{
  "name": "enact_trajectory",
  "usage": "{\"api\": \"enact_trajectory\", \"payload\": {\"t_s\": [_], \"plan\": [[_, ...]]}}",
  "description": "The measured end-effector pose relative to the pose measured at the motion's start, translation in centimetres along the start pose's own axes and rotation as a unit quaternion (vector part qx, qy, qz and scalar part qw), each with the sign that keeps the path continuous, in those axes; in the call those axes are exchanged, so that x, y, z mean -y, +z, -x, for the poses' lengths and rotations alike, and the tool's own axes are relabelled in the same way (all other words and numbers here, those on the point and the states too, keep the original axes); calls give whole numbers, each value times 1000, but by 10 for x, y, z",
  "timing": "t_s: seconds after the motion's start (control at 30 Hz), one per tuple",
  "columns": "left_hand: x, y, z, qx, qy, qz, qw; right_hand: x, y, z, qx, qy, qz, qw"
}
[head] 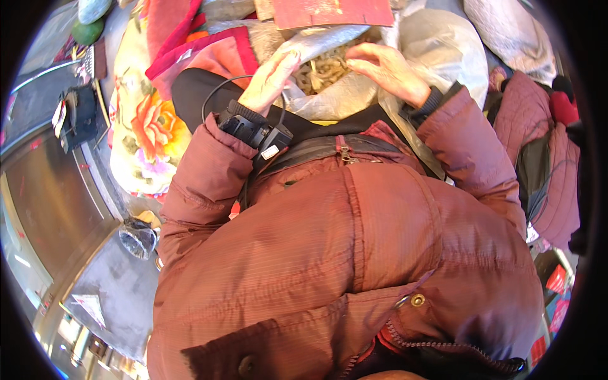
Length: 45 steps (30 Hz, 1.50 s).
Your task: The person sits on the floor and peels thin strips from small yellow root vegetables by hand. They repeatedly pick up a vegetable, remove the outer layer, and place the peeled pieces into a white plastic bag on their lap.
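Note:
My left hand [271,81] is over the left rim of an open plastic sack [344,92], its fingers pointing away from me. The far side of its fingers is hidden, so I cannot tell whether it holds anything. Across the opening, my right hand [392,73] has its thumb and forefinger apart, with nothing visible between them. Pale tan, curled dried pieces [320,76], perhaps plant matter, fill the sack between my hands. A black device [275,137] with a cable is strapped to my left wrist.
Beyond the sack lies a worn red board [332,13]. A flowered cloth [152,128] and a pink-red blanket [213,57] are at left. A full whitish sack [441,52] stands at right. Farther right is another person's quilted maroon garment [527,109]. A black bag [78,116] sits far left.

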<state>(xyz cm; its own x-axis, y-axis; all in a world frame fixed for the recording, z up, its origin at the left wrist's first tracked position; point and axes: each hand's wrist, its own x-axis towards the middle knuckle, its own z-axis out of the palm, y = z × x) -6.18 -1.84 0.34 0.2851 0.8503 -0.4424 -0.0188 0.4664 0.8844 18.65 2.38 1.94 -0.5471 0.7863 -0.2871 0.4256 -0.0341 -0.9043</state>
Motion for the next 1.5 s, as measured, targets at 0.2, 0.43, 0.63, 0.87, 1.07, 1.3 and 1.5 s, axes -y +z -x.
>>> {"api": "enact_trajectory", "payload": {"t_s": [0.2,0.43,0.63,0.87,1.07,1.3,1.5], "plan": [[-2,-99,-16,-167,76,91,979,-5,44,-30,14,-108,45,993],[86,-136,-121,1,-62,-84,995,-43,54,-67,156,-29,93,983],[182,-140,-177,-175,39,-388,904,-50,54,-70,115,17,45,992],[169,-156,-160,-243,18,-428,870,-57,55,-76,115,37,53,991],[163,-126,-169,-15,-128,-629,766,-63,59,-79,121,57,44,990],[187,-123,-185,-173,84,-514,836,-65,58,-80,160,71,52,983],[225,-149,-207,-219,157,-683,679,-62,57,-78,161,154,40,974]]}}
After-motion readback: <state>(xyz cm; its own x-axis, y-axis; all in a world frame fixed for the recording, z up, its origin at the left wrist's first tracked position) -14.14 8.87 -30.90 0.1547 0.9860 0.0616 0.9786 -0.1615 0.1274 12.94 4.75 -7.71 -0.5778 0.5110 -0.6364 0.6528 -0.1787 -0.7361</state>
